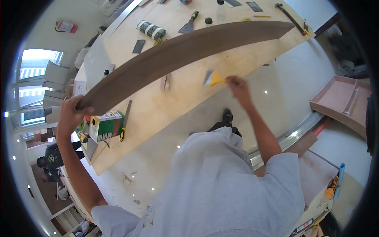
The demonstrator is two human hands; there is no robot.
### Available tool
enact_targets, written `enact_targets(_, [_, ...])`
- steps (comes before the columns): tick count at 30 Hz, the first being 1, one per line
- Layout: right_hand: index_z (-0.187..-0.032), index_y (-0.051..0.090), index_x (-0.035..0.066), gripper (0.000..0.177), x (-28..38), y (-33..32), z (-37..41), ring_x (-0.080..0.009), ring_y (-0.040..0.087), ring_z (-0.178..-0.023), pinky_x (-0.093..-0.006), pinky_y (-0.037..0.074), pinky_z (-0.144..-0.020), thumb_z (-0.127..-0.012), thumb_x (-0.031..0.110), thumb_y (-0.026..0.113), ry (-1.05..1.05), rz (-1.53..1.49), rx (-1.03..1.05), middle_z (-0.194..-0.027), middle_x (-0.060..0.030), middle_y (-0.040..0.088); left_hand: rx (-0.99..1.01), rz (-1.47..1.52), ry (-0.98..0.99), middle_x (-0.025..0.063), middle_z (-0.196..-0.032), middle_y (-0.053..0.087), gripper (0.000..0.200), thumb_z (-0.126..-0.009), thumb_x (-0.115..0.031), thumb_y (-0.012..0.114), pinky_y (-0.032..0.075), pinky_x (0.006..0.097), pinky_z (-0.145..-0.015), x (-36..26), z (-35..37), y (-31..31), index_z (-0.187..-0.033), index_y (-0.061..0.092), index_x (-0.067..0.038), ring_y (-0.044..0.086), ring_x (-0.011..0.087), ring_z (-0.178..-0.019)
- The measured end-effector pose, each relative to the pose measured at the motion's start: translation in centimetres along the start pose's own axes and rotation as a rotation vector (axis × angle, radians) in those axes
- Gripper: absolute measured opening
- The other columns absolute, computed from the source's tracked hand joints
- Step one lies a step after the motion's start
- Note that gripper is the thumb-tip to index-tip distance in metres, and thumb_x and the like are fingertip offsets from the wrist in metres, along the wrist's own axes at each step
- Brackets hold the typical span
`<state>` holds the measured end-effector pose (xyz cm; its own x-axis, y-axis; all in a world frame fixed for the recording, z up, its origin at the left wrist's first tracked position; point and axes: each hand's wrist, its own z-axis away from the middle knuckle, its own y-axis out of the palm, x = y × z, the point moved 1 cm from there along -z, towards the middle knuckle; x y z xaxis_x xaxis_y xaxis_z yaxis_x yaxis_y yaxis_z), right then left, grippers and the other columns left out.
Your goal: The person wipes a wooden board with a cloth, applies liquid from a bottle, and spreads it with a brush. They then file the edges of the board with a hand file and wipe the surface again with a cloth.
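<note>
My left hand (pixel 73 112) is closed around the near end of a long brown wooden board (pixel 169 59), which stretches over the workbench (pixel 185 94) to the far right. In my right hand (pixel 239 87) is a yellow scraper (pixel 215 78) with a grey blade, held below the board's middle, apart from it. Just under my left hand stands a green and white metal can (pixel 106 127). Beside the can lies a file (pixel 125 120) with a black and yellow handle.
Beyond the board lie a putty knife (pixel 189 23), a wrapped roll (pixel 151 30), dark sandpaper (pixel 138 46), bottles (pixel 221 11) and a hammer (pixel 291 17). A drawer-like wooden box (pixel 341 96) sits at right. Another person (pixel 53 160) is in the left background.
</note>
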<state>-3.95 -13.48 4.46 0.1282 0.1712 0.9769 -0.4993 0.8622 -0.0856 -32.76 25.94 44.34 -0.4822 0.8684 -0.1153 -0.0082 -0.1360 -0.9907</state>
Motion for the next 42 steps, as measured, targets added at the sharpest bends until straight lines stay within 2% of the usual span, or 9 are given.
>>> enact_targets(8, [-0.106,0.075,0.002,0.025,-0.7,24.1,-3.0,-0.036,0.075,-0.096,-0.0452,0.057,-0.085,-0.095,0.023,0.067,-0.161,-0.058,0.099,-0.101,-0.0219,0.076,0.031,0.009,-0.073,0.0186,-0.069,0.066,0.029,-0.073,-0.008,0.083,0.048,0.0386,-0.066,-1.2,-0.6,-1.0,-0.094,0.073,0.009,0.057,0.0206,-0.062])
enact_targets(14, [-0.109,0.076,0.003,0.027,-1.1,27.4,-4.5,-0.0379,0.074,-0.105,-0.0456,0.057,-0.092,-0.093,0.024,0.068,-0.257,0.12,0.183,-0.106,-0.0231,0.076,0.027,-0.153,0.015,0.0197,-0.066,0.061,0.026,-0.072,-0.008,0.083,0.046,0.0396,-0.064,-0.7,-1.3,-1.5,-0.089,0.071,0.008,0.057,0.0217,-0.059])
enact_targets(18, [-0.106,0.074,0.001,0.022,-7.8,13.6,-11.6,-0.0197,0.071,-0.088,-0.0391,0.057,-0.082,-0.098,0.017,0.062,-0.146,0.086,-0.126,-0.093,-0.0141,0.076,0.011,0.037,0.079,0.017,-0.065,0.057,0.032,-0.07,-0.01,0.084,0.043,0.0394,-0.061,1.7,-1.7,-0.7,-0.091,0.069,0.008,0.049,0.024,-0.057])
enact_targets(25, [-0.11,0.071,-0.002,0.03,-3.0,-7.7,-4.5,-0.0304,0.066,-0.071,-0.046,0.054,-0.069,-0.099,0.025,0.07,-0.255,0.323,-1.301,-0.086,-0.0164,0.075,0.039,-0.054,0.121,0.019,-0.066,0.059,0.033,-0.073,-0.014,0.084,0.045,0.0398,-0.063,1.7,-3.4,-1.1,-0.09,0.07,0.011,0.052,0.0248,-0.058])
enact_targets(34, [-0.118,0.073,0.005,0.029,-0.6,23.1,3.3,-0.037,0.075,-0.095,-0.0463,0.058,-0.086,-0.095,0.023,0.073,-0.29,0.297,0.136,-0.103,-0.0218,0.076,0.055,-0.06,0.115,0.015,-0.065,0.062,0.031,-0.073,-0.012,0.085,0.045,0.0376,-0.061,2.6,-5.3,-2.0,-0.09,0.072,0.01,0.054,0.016,-0.06])
enact_targets(36, [-0.113,0.074,0.005,0.026,-4.8,20.5,-2.0,-0.0383,0.072,-0.099,-0.0466,0.058,-0.084,-0.091,0.019,0.072,-0.328,0.239,-0.021,-0.103,-0.0186,0.076,0.084,-0.056,0.112,0.0121,-0.066,0.063,0.029,-0.073,-0.01,0.085,0.046,0.0364,-0.06,3.0,-5.3,-1.6,-0.089,0.072,0.01,0.053,0.013,-0.061])
enact_targets(38, [-0.095,0.075,0.004,0.012,-10.9,10.3,-10.0,-0.0304,0.073,-0.093,-0.0452,0.058,-0.081,-0.094,0.012,0.066,-0.55,0.943,-0.281,-0.096,-0.0156,0.075,0.095,-0.026,0.097,0.0116,-0.065,0.063,0.029,-0.073,-0.01,0.085,0.046,0.0361,-0.06,4.3,-5.2,-0.5,-0.089,0.071,0.01,0.053,0.0125,-0.061])
enact_targets(40, [-0.103,0.075,0.004,0.022,-10.5,-4.2,-11.5,-0.0344,0.074,-0.095,-0.0467,0.058,-0.082,-0.097,0.024,0.068,-0.196,0.236,-0.608,-0.099,-0.0189,0.076,0.101,-0.056,0.071,0.0138,-0.068,0.065,0.031,-0.071,-0.01,0.086,0.047,0.038,-0.061,2.7,-4.5,-0.2,-0.091,0.072,0.009,0.056,0.0183,-0.06])
enact_targets(42, [-0.103,0.074,0.001,0.025,-6.0,-15.4,-9.1,-0.0451,0.074,-0.086,-0.0533,0.058,-0.075,-0.096,0.023,0.066,-0.095,0.517,-1.043,-0.093,-0.0213,0.077,0.091,-0.091,0.122,0.0161,-0.07,0.068,0.032,-0.07,-0.01,0.086,0.048,0.0398,-0.062,2.8,-4.1,0.4,-0.093,0.073,0.008,0.06,0.0225,-0.059])
